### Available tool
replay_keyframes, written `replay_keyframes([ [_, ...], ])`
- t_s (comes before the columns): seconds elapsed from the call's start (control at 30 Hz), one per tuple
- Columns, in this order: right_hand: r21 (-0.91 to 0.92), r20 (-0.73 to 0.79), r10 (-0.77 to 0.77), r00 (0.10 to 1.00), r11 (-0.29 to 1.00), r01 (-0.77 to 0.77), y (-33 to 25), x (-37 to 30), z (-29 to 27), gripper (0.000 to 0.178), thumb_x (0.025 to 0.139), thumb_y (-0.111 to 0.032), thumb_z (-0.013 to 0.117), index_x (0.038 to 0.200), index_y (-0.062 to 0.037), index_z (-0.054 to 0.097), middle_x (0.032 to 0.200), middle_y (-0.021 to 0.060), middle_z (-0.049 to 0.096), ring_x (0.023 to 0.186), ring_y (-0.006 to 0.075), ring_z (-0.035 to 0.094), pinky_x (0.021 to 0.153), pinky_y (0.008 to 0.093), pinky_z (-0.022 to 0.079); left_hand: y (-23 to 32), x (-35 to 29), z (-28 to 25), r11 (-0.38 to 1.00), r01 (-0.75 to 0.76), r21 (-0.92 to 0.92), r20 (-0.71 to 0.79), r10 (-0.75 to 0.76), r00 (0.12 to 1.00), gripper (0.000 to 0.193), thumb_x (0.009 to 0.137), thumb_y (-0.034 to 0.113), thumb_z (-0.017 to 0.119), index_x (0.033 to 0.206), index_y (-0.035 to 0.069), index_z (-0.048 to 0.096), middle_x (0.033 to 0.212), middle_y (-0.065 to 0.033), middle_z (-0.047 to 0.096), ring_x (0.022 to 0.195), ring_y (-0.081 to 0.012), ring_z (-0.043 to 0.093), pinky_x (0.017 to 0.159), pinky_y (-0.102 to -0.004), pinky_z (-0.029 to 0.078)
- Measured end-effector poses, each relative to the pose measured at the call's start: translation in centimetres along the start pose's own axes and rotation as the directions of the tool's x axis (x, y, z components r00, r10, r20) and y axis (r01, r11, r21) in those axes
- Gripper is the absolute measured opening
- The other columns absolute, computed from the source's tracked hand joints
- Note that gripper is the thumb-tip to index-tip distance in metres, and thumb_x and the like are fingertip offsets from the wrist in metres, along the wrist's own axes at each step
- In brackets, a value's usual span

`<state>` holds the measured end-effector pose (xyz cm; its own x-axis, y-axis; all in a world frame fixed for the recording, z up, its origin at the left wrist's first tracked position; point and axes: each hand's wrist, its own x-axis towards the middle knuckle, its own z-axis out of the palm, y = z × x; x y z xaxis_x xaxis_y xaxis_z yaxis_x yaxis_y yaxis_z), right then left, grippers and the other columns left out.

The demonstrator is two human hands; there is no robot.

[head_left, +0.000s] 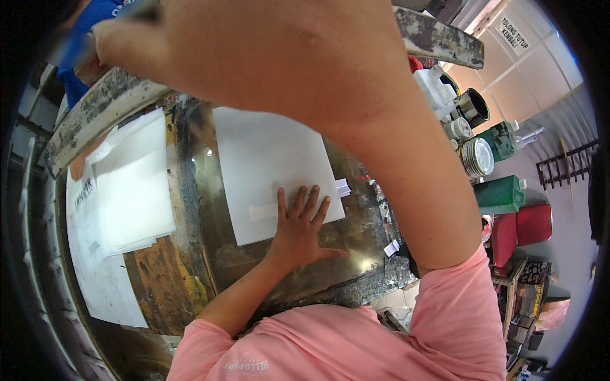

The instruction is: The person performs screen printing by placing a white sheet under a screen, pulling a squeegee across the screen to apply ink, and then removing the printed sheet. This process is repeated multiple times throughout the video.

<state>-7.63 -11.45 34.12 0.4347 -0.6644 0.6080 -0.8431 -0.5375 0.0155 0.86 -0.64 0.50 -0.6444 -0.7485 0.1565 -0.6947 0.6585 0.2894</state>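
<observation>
My left hand (300,227) lies palm down on the lower part of a white paper sheet (254,165), fingers spread and thumb out to the right. The sheet rests on a dark, shiny, stained table surface (235,273). A faint pale strip shows on the sheet beside my fingers. My right arm reaches up across the view, and my right hand (254,51) is raised large and close at the top. Most of its fingers are cut off by the upper edge, so its grip is hidden. Behind it runs a paint-stained bar (108,117), reappearing (438,37) at upper right.
At left, a stack of white sheets (136,190) lies over another sheet, with another person's hand (77,168) at its edge. That person wears blue (75,86). Right are cans (476,157), green jugs (499,195), a white bottle (435,92) and a red chair (532,223).
</observation>
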Motion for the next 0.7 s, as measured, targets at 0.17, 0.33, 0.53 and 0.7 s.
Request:
replay_keyframes([
  [0.17,-0.051,0.044,0.044,0.998,0.998,-0.042,-1.0,0.6,-0.6,0.059,0.11,-0.055,0.051,0.079,-0.0074,0.066,0.061,0.0015,0.056,0.058,0.0212,0.053,0.093,0.0475,0.048,0.3,-0.4,1.1,1.0,0.006,0.02,-0.004,-0.006,1.0,0.14,0.072,0.105,0.05,0.163,-0.001,0.047,0.171,-0.0258,0.04,0.157,-0.048,0.037,0.127,-0.0796,-0.001],
  [0.33,0.001,-0.103,-0.07,0.992,0.998,0.07,-0.8,0.1,-0.1,0.061,0.112,-0.054,0.048,0.077,-0.0084,0.065,0.057,-0.0024,0.05,0.052,0.0175,0.045,0.092,0.0458,0.049,-0.8,-1.5,-4.2,0.959,0.146,-0.243,-0.281,-0.214,0.936,0.111,0.074,0.077,0.082,0.153,0.003,0.058,0.152,-0.0205,0.059,0.141,-0.0409,0.055,0.125,-0.065,0.029],
  [0.53,0.004,-0.113,-0.04,0.993,0.999,0.04,-2.3,-7.2,3.3,0.069,0.098,-0.057,0.07,0.134,0.0022,0.066,0.093,0.0165,0.074,0.088,0.0343,0.07,0.082,0.0492,0.047,-7.5,-8.9,-19.1,0.299,-0.396,-0.868,-0.488,-0.657,0.574,0.122,0.081,0.028,0.099,0.173,0.002,0.023,0.126,-0.0117,0.071,0.11,-0.019,0.07,0.098,-0.0329,0.058],
  [0.7,0.16,0.339,-0.152,0.929,0.982,0.102,-2.7,-17.4,6.9,0.05,0.101,-0.05,0.07,0.126,-0.0066,0.072,0.103,0.012,0.068,0.099,0.0326,0.064,0.088,0.0465,0.046,-6.3,-14.9,-14.4,0.48,0.308,-0.822,-0.231,-0.773,0.59,0.121,0.059,0.033,0.109,0.16,-0.001,0.052,0.132,-0.0144,0.071,0.121,-0.0276,0.069,0.104,-0.0435,0.056],
])
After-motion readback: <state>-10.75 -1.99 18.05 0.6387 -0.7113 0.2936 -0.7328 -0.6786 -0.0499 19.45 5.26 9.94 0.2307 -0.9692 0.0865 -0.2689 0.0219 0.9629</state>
